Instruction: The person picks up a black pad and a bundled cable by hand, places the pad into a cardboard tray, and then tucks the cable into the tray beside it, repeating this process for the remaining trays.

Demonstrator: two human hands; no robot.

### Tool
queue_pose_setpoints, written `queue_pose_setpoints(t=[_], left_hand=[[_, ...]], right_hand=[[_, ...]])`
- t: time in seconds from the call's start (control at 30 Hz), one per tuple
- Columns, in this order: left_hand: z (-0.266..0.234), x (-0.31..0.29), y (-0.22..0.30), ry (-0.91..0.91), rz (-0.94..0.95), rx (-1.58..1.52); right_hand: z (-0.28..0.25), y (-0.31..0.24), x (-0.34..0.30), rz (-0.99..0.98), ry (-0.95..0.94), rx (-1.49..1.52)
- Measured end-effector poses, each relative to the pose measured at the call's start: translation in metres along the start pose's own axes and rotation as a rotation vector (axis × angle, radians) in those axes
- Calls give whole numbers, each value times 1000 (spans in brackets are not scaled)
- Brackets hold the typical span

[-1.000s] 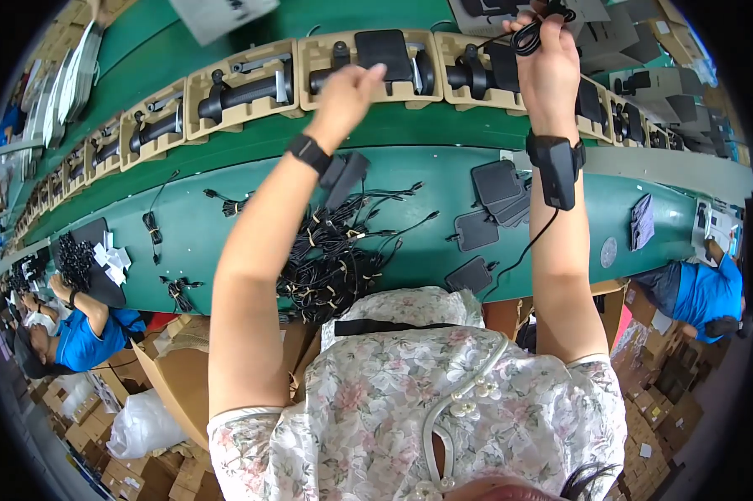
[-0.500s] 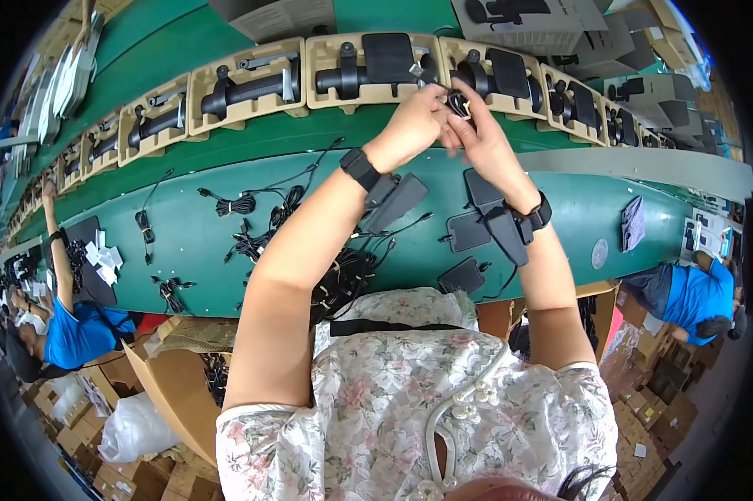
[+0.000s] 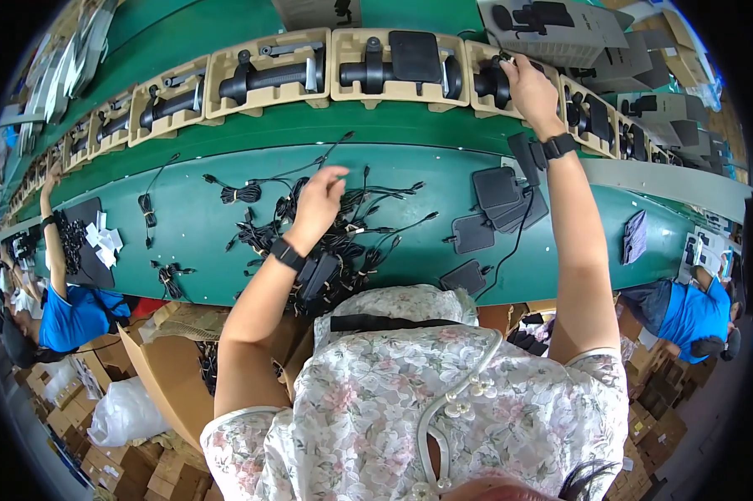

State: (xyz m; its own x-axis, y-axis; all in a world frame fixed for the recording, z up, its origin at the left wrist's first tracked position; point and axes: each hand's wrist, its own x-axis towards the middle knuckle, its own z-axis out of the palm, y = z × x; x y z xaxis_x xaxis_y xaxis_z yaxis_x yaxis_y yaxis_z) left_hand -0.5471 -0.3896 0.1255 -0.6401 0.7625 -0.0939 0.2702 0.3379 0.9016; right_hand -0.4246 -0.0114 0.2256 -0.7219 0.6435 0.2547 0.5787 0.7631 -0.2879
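Note:
My right hand point(image 3: 531, 90) is stretched up to a tan molded tray point(image 3: 486, 112) on the far side. Its fingers are closed at the tray's upper edge on a small dark black cable point(image 3: 504, 58), mostly hidden by the hand. A black cylindrical device point(image 3: 488, 82) lies in that tray beside the fingers. My left hand point(image 3: 318, 207) hovers over a tangled heap of tied black cables point(image 3: 355, 238), fingers apart and nothing in them. Flat black square panels point(image 3: 497, 189) lie on the green table to the right, below my right wrist.
A row of similar tan trays point(image 3: 268, 98) runs along the far belt. Grey printed boxes point(image 3: 552, 29) stand behind it. A metal rail point(image 3: 669, 178) borders the table at right. Folded cloth point(image 3: 634, 236) lies there. People in blue shirts work at either side.
My hands have parted from the black cable they held together. The right went right to a tray; the left came down over the cable heap. The row of trays has shifted right.

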Motion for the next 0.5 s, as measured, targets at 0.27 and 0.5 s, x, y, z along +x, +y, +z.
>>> queue_pose_setpoints(t=[0.27, 0.5], left_hand=[[-13, -44, -29, 94, -116, -61], [-7, -48, -16, 148, -45, -6]], right_hand=[[-12, -3, 0, -264, -208, -603], [-9, -4, 25, -315, -59, -650]])
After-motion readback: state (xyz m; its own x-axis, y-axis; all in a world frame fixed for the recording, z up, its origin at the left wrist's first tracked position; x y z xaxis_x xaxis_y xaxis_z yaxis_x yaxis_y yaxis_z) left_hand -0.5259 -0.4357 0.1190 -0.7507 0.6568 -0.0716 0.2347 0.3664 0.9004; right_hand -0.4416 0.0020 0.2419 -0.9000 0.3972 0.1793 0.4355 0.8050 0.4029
